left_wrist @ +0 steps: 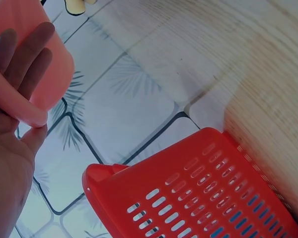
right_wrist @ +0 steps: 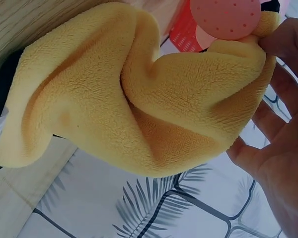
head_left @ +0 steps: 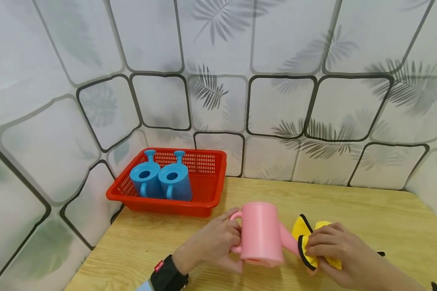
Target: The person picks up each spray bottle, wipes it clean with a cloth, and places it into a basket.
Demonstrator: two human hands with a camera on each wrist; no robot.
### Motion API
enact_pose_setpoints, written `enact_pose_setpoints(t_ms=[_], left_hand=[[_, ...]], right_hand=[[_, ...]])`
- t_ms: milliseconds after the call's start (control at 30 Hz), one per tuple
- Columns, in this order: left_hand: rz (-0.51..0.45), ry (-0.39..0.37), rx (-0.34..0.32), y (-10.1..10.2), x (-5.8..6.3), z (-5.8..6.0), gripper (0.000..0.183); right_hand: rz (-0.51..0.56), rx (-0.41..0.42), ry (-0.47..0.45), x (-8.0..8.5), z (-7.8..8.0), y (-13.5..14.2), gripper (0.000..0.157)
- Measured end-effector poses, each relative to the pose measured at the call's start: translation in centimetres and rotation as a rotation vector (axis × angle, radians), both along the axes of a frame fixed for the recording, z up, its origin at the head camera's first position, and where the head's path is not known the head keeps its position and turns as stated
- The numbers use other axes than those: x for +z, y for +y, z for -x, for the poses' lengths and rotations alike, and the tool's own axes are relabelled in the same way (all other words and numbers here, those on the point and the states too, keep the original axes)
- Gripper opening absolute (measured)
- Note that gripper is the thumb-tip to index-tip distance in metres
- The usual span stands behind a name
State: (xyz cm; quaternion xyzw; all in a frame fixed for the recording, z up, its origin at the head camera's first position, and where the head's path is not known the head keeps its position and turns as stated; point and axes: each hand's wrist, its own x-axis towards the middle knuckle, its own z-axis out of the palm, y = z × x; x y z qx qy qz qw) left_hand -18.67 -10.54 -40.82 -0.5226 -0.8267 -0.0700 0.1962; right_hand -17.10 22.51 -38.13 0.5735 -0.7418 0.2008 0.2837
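Observation:
My left hand (head_left: 213, 239) grips the handle of a pink watering can (head_left: 260, 234), fingers passing through the loop, as the left wrist view also shows. The can is held above the table, its spout (head_left: 288, 239) pointing right. At the spout's end, my right hand (head_left: 344, 249) pinches a yellow cloth (right_wrist: 94, 89) with black edging, bunched around the spout. In the right wrist view the cloth hangs in folds from the fingers, beside the can's round pink sprinkler head (right_wrist: 226, 17) with small holes.
A red perforated basket (head_left: 200, 208) stands at the table's back left. Two blue watering cans (head_left: 177, 184) sit upright in its left part. Beneath everything is a wood-grain table (head_left: 160, 238), backed by a patterned sheet (head_left: 218, 48).

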Motion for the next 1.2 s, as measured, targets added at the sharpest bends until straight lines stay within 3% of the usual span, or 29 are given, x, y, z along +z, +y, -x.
enact_pose_setpoints(t_ms=[233,300,400,467,500,600,700,767,833,933,1033,1200], left_hand=[[0.066,-0.038,-0.027,1.0,0.0,-0.8,0.029],[0.094,-0.034,-0.045,1.5,0.0,-1.1,0.028],[0.067,-0.006,-0.050,1.7,0.3,-1.4,0.028],[-0.038,-0.006,-0.038,1.2,0.6,-1.2,0.026],[-0.117,-0.023,-0.026,0.7,0.9,-0.9,0.025],[-0.410,-0.109,0.014,-1.1,2.2,0.3,0.023],[-0.685,-0.272,0.131,-3.2,3.7,1.4,0.019],[-0.802,-0.366,0.255,-4.6,4.4,2.0,0.024],[-0.862,-0.444,0.383,-5.7,4.6,2.4,0.033],[-0.887,-0.474,0.539,-6.7,4.3,3.0,0.043],[-0.890,-0.441,0.652,-7.2,3.6,3.6,0.048],[-0.751,-0.400,0.771,-7.5,2.4,4.8,0.051]], right_hand=[[0.023,0.060,0.063,-0.3,0.3,-0.6,0.027],[0.037,0.046,0.097,-0.4,0.4,-0.7,0.032],[0.073,-0.051,0.121,-0.4,0.7,-0.2,0.038],[0.104,-0.152,0.101,-0.4,1.0,0.9,0.041],[0.112,-0.219,0.070,-0.3,1.1,1.7,0.035],[0.087,-0.406,-0.068,-0.7,1.6,4.4,0.024],[-0.107,-0.529,-0.299,-1.8,1.8,6.7,0.037],[-0.220,-0.536,-0.439,-2.8,1.9,7.5,0.040],[-0.305,-0.534,-0.521,-3.5,1.9,7.9,0.047],[-0.326,-0.498,-0.520,-4.0,2.1,8.0,0.052],[-0.354,-0.462,-0.504,-4.0,2.5,7.9,0.052],[-0.389,-0.469,-0.607,-3.7,2.9,7.2,0.053]])
